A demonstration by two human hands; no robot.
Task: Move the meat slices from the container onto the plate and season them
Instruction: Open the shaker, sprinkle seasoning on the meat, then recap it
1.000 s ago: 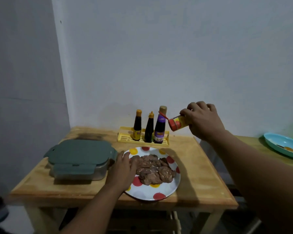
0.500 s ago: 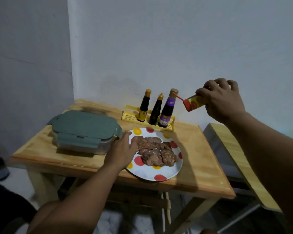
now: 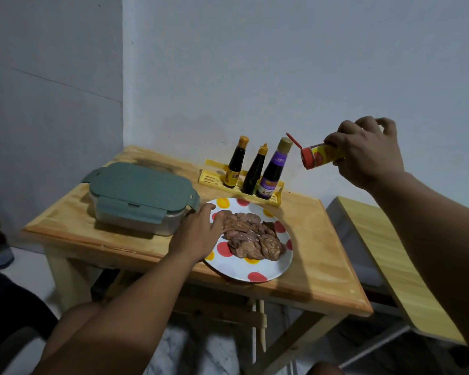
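Both hands are busy: the right hand point(image 3: 368, 152) grips a yellow seasoning shaker point(image 3: 321, 156), tipped sideways with its red flip cap open, up in the air to the right of the plate. The left hand point(image 3: 199, 235) lies flat, fingers spread, on the left rim of the dotted plate point(image 3: 255, 269), touching the meat slices point(image 3: 251, 235) piled there. The lidded container point(image 3: 140, 197) sits on the bench point(image 3: 317, 255) just left of the plate, and three sauce bottles point(image 3: 255, 170) stand in a yellow rack point(image 3: 213, 177) behind.
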